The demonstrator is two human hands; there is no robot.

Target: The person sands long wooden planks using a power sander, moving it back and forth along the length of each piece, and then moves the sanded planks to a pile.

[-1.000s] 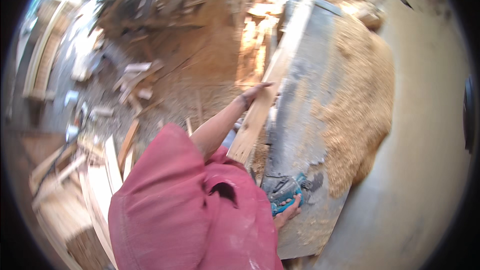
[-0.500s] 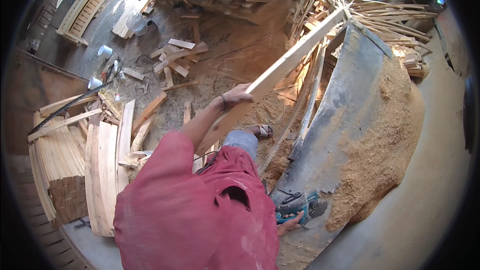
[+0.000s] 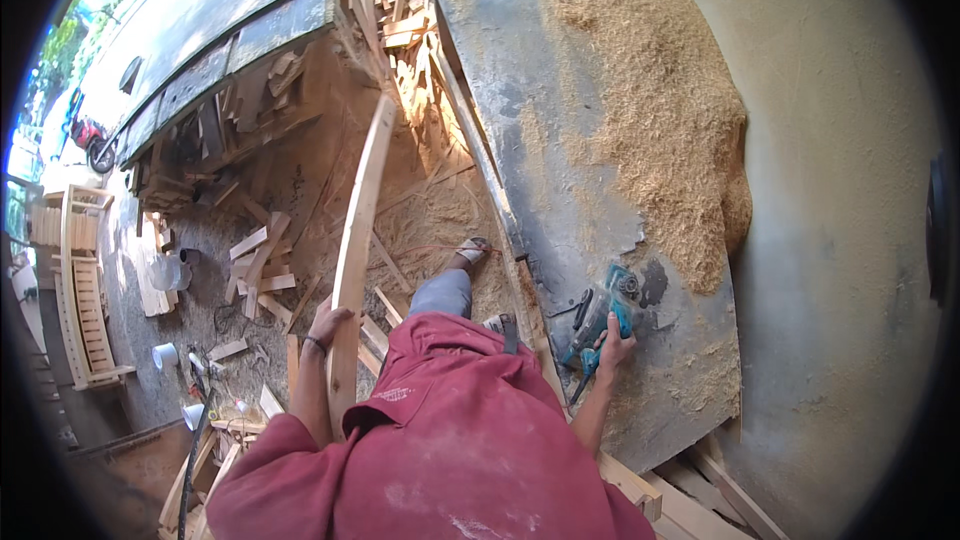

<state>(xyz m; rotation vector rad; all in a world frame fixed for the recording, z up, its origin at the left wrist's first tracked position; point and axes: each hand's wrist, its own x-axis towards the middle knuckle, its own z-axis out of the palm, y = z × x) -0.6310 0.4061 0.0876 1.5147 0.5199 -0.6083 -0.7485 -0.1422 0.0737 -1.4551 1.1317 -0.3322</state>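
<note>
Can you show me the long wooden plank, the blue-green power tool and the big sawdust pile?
Long pale wooden plank [image 3: 362,195], head view, mid-length.
Blue-green power tool [image 3: 603,318], head view, body.
Tan sawdust pile [image 3: 655,110], head view, middle.

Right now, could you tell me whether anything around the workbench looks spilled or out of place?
Yes. A deep heap of sawdust covers the far half of the grey bench top and spills against the wall. Offcuts lie scattered on the ground. The left hand holds a long plank; the right hand rests on a teal power planer.
</note>
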